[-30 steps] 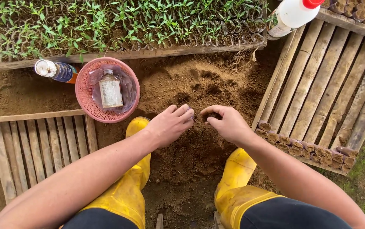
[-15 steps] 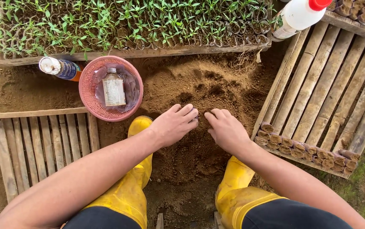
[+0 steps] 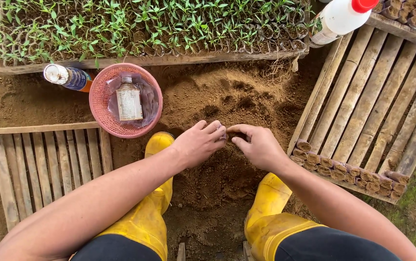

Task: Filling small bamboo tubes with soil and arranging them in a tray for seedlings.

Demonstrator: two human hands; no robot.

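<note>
Both hands have drawn together: left hand (image 3: 199, 144) and right hand (image 3: 256, 145) meet fingertip to fingertip, nearly closed, pinching something small and hidden over the loose soil (image 3: 227, 101), which looks crumbly; basket (image 3: 102, 116) at ten o'clock.

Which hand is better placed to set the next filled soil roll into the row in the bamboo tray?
Probably the right hand: it is nearer the row of soil rolls in the bamboo tray. The left hand sits on the far side, towards the pink basket.
</note>
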